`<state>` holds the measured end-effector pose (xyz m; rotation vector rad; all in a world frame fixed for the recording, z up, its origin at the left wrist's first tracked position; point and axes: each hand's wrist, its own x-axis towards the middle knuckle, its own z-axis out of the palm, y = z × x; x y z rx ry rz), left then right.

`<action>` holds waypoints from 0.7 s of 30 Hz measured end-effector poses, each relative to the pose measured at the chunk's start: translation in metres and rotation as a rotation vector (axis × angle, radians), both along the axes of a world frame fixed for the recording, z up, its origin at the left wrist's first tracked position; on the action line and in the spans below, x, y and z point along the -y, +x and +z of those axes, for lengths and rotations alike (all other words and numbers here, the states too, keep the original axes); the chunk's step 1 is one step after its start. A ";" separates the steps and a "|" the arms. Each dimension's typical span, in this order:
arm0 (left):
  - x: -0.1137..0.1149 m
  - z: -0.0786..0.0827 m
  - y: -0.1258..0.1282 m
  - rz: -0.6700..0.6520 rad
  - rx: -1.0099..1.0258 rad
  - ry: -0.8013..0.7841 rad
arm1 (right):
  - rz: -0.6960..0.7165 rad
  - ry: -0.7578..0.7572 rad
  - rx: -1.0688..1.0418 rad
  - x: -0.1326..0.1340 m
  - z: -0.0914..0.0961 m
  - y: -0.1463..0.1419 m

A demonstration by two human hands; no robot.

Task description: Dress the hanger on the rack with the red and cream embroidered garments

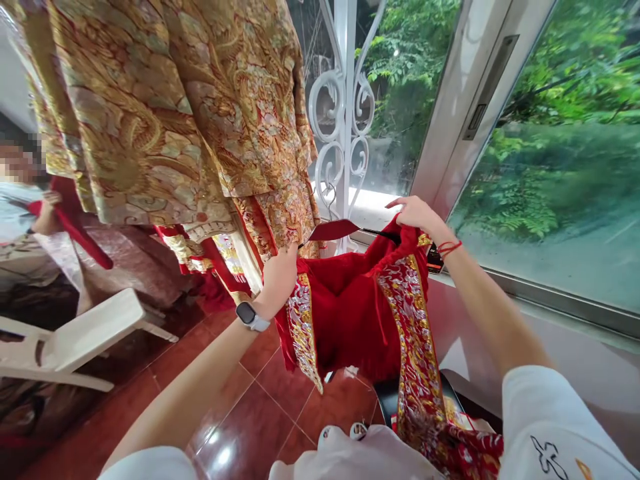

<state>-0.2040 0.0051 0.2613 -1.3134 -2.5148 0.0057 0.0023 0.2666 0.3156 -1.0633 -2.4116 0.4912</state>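
red garment [350, 313] – hanging mid-air by the window [550, 167], between my hands | grip: left hand [280, 270] and right hand [417, 215] pinch its top edges | likely soft, embroidery-heavy, droopy – best held at shoulders near hanger [335, 230]

gold-and-cream embroidered brocade robe [165, 113] hanging, upper left | white scrolled metal window grille [345, 113] just right of it | white plastic chair [75, 340] at left edge of glossy red tiled floor [260, 413] | person [20, 220] beyond chair | green trees [550, 133] outside
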 end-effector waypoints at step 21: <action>0.027 -0.055 -0.022 -0.417 0.159 0.380 | 0.259 0.237 -0.100 0.010 -0.092 0.005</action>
